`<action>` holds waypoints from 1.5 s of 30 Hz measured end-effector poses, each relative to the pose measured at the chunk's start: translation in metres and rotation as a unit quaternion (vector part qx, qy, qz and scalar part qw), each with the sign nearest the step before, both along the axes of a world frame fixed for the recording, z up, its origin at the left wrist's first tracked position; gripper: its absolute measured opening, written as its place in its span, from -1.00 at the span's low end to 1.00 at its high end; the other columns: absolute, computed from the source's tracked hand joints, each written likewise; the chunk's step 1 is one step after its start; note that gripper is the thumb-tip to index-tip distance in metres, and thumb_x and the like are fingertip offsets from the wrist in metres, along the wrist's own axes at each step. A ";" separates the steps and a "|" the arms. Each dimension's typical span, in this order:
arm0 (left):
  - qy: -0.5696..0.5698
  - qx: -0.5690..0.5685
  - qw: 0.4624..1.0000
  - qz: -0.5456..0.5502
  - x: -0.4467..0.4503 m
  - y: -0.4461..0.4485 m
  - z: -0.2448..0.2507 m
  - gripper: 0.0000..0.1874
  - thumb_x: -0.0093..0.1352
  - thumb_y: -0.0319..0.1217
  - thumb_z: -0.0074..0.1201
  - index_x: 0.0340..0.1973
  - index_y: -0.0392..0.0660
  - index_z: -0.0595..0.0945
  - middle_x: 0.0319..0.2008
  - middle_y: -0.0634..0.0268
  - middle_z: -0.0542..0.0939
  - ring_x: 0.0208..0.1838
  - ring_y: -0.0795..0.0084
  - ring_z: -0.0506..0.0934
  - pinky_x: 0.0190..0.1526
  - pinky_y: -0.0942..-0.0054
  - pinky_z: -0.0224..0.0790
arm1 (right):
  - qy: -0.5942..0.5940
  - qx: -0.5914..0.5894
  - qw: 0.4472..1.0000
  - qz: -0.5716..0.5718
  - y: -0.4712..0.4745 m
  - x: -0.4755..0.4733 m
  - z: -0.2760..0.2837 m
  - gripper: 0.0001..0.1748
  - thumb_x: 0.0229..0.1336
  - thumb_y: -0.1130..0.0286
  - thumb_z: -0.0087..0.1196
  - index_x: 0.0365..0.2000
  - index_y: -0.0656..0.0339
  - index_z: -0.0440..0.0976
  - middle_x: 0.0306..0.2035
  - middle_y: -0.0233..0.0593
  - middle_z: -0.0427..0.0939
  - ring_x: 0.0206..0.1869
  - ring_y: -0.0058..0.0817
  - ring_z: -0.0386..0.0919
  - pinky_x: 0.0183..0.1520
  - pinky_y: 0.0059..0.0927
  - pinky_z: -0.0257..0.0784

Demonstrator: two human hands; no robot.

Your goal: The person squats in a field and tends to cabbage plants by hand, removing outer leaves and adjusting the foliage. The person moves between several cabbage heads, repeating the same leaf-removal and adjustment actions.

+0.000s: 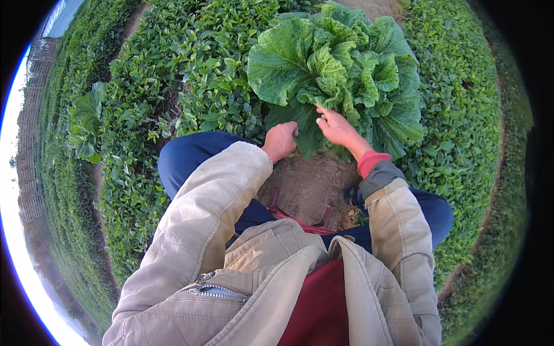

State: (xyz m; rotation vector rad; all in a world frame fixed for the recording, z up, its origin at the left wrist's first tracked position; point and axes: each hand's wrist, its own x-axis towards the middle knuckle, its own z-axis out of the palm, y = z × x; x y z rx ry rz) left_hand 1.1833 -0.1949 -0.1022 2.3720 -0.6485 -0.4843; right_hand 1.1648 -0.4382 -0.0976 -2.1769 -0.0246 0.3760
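A large leafy cabbage-like plant point(342, 65) with broad crinkled green leaves grows before me. My left hand point(281, 139) is curled at the near left edge of its low, dark leaves; whether it grips a leaf edge cannot be made out. My right hand point(339, 127) reaches to the near side of the plant, its index finger pointing in among the leaves and its thumb beside it. What its fingertips touch is partly hidden by the leaves.
Dense rows of leafy green bushes point(203, 78) flank me on both sides. Bare soil point(307, 186) lies between my bent knees, with a red low frame point(298, 220) behind it. Another broad-leaved plant point(88, 121) stands at the left. A fence point(34, 129) runs along the far left.
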 end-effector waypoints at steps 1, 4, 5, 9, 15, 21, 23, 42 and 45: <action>0.004 -0.004 0.999 0.031 0.004 -0.005 0.006 -0.77 0.14 -0.60 0.13 -0.27 -0.17 0.65 -0.33 -0.11 0.70 -0.22 -0.24 0.67 -0.18 -0.06 0.50 | -0.034 -0.017 0.999 0.022 0.011 -0.017 -0.004 -0.32 0.37 0.38 0.03 0.46 0.27 0.25 0.31 0.34 0.50 0.32 0.28 0.47 0.43 0.06 0.36; -0.008 -0.053 0.994 0.099 0.014 -0.019 0.021 -0.70 0.19 -0.58 0.13 -0.15 -0.14 0.65 -0.30 -0.08 0.73 -0.17 -0.25 0.68 -0.12 -0.09 0.53 | -0.002 0.022 0.998 -0.057 0.042 -0.071 -0.008 -0.20 0.20 0.39 0.13 0.45 0.26 0.26 0.35 0.36 0.42 0.39 0.28 0.38 0.46 0.05 0.34; -0.017 -0.072 0.994 0.080 0.016 -0.023 0.025 -0.66 0.21 -0.56 0.13 -0.07 -0.14 0.64 -0.29 -0.10 0.73 -0.17 -0.26 0.68 -0.11 -0.07 0.53 | 0.010 0.051 0.994 -0.098 0.050 -0.084 -0.007 -0.14 0.19 0.32 0.21 0.48 0.28 0.22 0.36 0.37 0.39 0.41 0.28 0.37 0.48 0.03 0.32; 0.055 -0.076 0.993 -0.074 0.009 -0.035 0.030 -0.43 0.30 -0.49 0.15 0.27 -0.18 0.52 -0.17 -0.18 0.74 -0.05 -0.21 0.71 0.03 0.04 0.57 | 0.025 -0.034 0.976 -0.215 0.058 -0.092 0.002 -0.33 0.19 0.25 0.28 0.31 0.14 0.47 0.11 0.24 0.64 0.19 0.22 0.59 0.27 0.04 0.51; 0.025 -0.060 0.986 -0.155 0.018 -0.033 0.078 -0.51 0.28 -0.30 0.38 0.09 -0.22 0.68 -0.15 0.01 0.79 -0.15 0.03 0.75 -0.05 0.14 0.61 | 0.042 -0.140 0.968 -0.203 0.004 -0.086 0.028 -0.72 0.21 0.26 0.31 -0.12 0.16 0.76 -0.25 -0.02 0.78 -0.23 -0.14 0.76 -0.09 -0.15 0.63; 0.026 -0.201 0.979 -0.012 0.044 -0.045 0.180 -0.86 0.38 -0.44 0.35 -0.34 -0.19 0.66 -0.59 0.54 0.47 -0.50 0.72 0.35 -0.45 0.52 0.23 | 0.075 -0.064 0.985 -0.143 -0.072 -0.096 0.129 -0.74 0.13 0.34 0.41 -0.19 0.24 0.73 -0.32 -0.14 0.76 -0.24 -0.28 0.72 -0.11 -0.24 0.61; 0.029 -0.204 0.978 -0.035 0.044 -0.049 0.206 -0.84 0.33 -0.42 0.35 -0.25 -0.20 0.70 -0.61 0.45 0.49 -0.53 0.59 0.41 -0.42 0.43 0.34 | -0.060 -0.153 0.976 -0.144 -0.111 -0.107 0.181 -0.74 0.15 0.42 0.36 -0.14 0.24 0.65 -0.44 -0.18 0.63 -0.31 -0.23 0.65 -0.17 -0.16 0.56; 0.060 0.029 0.939 -0.338 0.048 -0.075 0.214 -0.19 0.30 -0.50 0.31 0.46 -0.23 0.36 -0.15 0.19 0.75 -0.04 0.13 0.70 0.47 -0.10 0.22 | 0.502 0.103 0.758 -0.403 -0.098 -0.443 -0.028 -0.54 0.53 0.15 0.06 0.14 0.32 0.63 -0.10 -0.24 0.72 -0.07 -0.38 0.65 0.08 -0.33 0.55; 0.053 0.025 0.952 -0.301 0.073 -0.102 0.197 0.03 0.19 -0.34 0.51 0.51 -0.20 0.28 0.37 -0.02 0.53 0.43 -0.08 0.48 0.54 -0.37 -0.06 | 0.558 0.095 0.752 -0.337 -0.095 -0.416 -0.036 -0.54 0.51 0.14 0.07 0.12 0.32 0.64 -0.12 -0.24 0.71 -0.09 -0.36 0.66 0.07 -0.32 0.55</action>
